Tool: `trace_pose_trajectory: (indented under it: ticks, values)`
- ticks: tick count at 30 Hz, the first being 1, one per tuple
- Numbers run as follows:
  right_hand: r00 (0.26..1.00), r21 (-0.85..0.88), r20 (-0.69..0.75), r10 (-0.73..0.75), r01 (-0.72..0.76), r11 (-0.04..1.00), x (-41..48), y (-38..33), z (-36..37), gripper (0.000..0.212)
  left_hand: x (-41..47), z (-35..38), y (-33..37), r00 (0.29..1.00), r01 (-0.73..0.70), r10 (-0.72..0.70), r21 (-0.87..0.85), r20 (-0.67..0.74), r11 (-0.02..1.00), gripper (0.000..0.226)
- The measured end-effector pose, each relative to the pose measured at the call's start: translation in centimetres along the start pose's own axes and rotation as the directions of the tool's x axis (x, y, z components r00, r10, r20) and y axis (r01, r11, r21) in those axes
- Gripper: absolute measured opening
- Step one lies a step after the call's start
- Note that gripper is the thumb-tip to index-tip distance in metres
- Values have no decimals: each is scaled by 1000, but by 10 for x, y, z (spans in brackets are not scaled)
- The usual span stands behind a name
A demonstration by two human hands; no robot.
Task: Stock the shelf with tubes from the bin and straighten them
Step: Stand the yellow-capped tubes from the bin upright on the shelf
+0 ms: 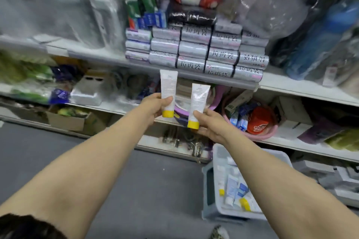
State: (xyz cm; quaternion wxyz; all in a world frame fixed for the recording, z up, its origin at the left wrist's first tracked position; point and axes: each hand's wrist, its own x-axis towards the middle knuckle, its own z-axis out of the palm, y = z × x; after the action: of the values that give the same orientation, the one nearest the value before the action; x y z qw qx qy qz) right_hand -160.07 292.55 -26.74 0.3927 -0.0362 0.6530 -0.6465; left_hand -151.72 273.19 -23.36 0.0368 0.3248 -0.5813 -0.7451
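Two bare forearms are stretched forward from the lower edge of the view, each ending in a hand closed on a tube. The left hand [155,105] is wrapped round the lower part of a white tube [168,87], held upright with its yellow cap down. The right hand [209,124] grips a second tube [199,99] the same way, slightly lower and just beside the first; the hands are kept apart. Both tubes are held up before the shelf edge [108,58], below stacked grey rolls [194,50]. A pink basin [270,132] is seen on the lower shelf to the right. More tubes [233,186] are left in the grey bin [233,215] on the floor [136,180], under the right forearm.
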Motion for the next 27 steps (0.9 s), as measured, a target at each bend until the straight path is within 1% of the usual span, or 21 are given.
trace_pose_trajectory:
  ticks: [2,5,7,9,11,15,18,24,27]
  values:
    - [996,31,19,-91,91,995,-2,-29,38,23,-13,-30,36,996,-89,89,4,-17,996,30]
    - [973,37,75,-218,215,976,-7,-75,89,22,-33,-70,88,981,-195,195,-18,-25,981,28]
    - [952,50,110,-284,280,959,-10,-108,119,25,-44,-93,122,962,-271,270,-30,-38,962,27]
    - [928,53,127,-350,346,937,-13,-141,147,31,-54,-114,154,934,-349,348,-6,-77,937,28]
    - [901,58,143,-410,405,912,-14,-174,172,32,-62,-132,185,907,-406,406,19,-108,914,34]
    - [845,58,193,-498,497,866,-12,-234,212,34,-68,-158,245,850,-512,509,14,-132,859,33]
    - [800,58,224,-557,559,827,-3,-276,239,36,-63,-174,285,790,-595,594,47,-152,803,33]
    - [703,110,273,-656,655,748,38,-356,290,34,-26,-204,358,703,-678,680,92,-208,729,24]
    - [668,107,278,-690,693,713,62,-396,315,35,-2,-220,393,672,-699,699,102,-245,708,27]
